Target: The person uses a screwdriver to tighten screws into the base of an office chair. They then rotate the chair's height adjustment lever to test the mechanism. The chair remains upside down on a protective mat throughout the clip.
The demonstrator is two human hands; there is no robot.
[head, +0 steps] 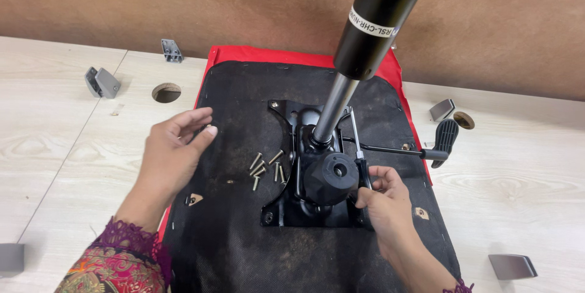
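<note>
Black fabric covers the upturned chair seat [231,250] on the pale wooden table [55,147]. Your right hand [381,198] closes its fingers around the screwdriver [359,153], its shaft upright beside the gas cylinder [365,37] on the metal seat plate [281,204]. Your left hand [173,153] hovers, fingers loosely spread and empty, just left of the loose screws [266,168].

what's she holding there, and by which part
The right hand holds a screwdriver by its black handle, shaft pointing up. The left hand holds nothing.
</note>
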